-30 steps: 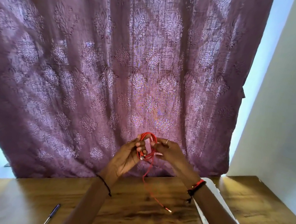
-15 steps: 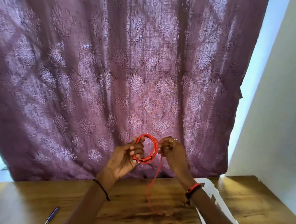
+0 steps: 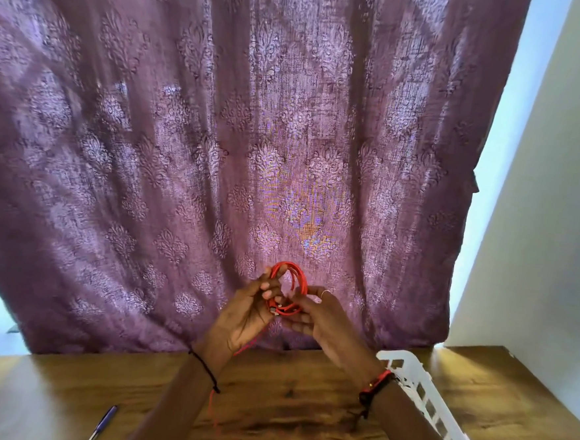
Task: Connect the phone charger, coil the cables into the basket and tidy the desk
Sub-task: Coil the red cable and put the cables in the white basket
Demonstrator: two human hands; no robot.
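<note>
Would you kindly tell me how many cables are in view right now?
1: a red cable, coiled, held in the left hand and right hand above the desk. More may be hidden in the basket.

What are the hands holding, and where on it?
The red cable: the left hand pinches the coil's left side, the right hand its lower right. A loose tail hangs down.

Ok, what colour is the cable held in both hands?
The cable is bright red. It shows best in the head view, looped against the purple curtain.
</note>
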